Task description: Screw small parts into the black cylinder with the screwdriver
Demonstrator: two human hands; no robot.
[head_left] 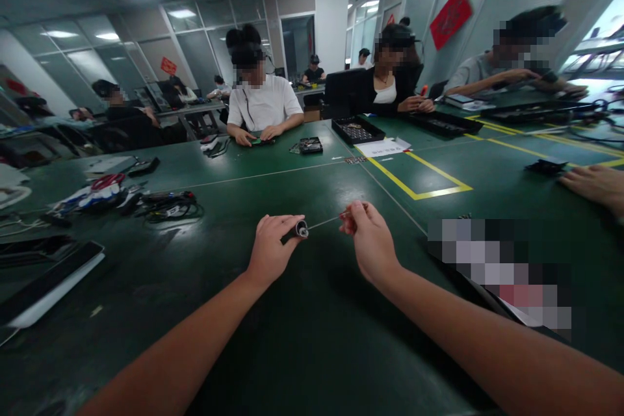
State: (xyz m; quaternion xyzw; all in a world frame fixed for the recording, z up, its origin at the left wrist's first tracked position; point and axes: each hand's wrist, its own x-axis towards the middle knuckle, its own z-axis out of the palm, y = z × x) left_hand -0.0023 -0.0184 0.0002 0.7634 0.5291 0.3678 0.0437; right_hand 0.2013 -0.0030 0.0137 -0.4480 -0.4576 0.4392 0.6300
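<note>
Head view: green table point(273, 351), glass-walled room; both grips closed, seemingly on tool point(295, 232).

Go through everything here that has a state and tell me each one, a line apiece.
left hand: closed around a small dark tool
dark tool: held level, tip toward the right hand
thin rod: stretched between tool and right hand
right hand: fingertips pinched on the rod's end
black tray: open, small parts inside
cables: lying loose on the table
green table: yellow tape marks out a box
</note>
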